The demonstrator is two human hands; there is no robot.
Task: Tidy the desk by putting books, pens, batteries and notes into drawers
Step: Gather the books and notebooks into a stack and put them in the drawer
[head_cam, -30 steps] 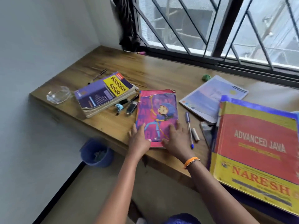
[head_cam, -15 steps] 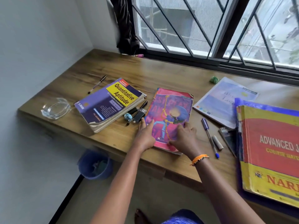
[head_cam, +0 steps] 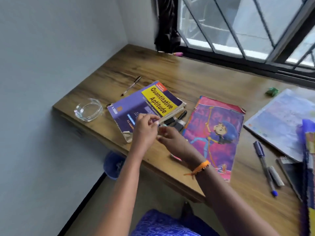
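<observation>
My left hand (head_cam: pixel 144 129) and my right hand (head_cam: pixel 175 140) meet at the desk's front edge, fingertips together over the small things between two books. The left fingers pinch a small pale-blue item (head_cam: pixel 162 124); blur hides whether the right hand grips it too. A purple and yellow "Quantitative Aptitude" book (head_cam: pixel 153 103) lies just behind the left hand. To the right of my right hand a pink cartoon book (head_cam: pixel 216 133) lies flat. Dark pens and small black items (head_cam: pixel 179 119) sit between the books.
A clear pen (head_cam: pixel 132 86) and a glass dish (head_cam: pixel 88 109) lie at the left end. To the right are a blue pen (head_cam: pixel 264 166), a grey stick (head_cam: pixel 276 176), a pale booklet (head_cam: pixel 281 123) and a small green object (head_cam: pixel 271 91). A blue bin (head_cam: pixel 114 165) stands below the desk.
Both hands left the pink cartoon book and moved left to the small items beside the purple book. The view swung left, so the big red and yellow book is almost out of frame.
</observation>
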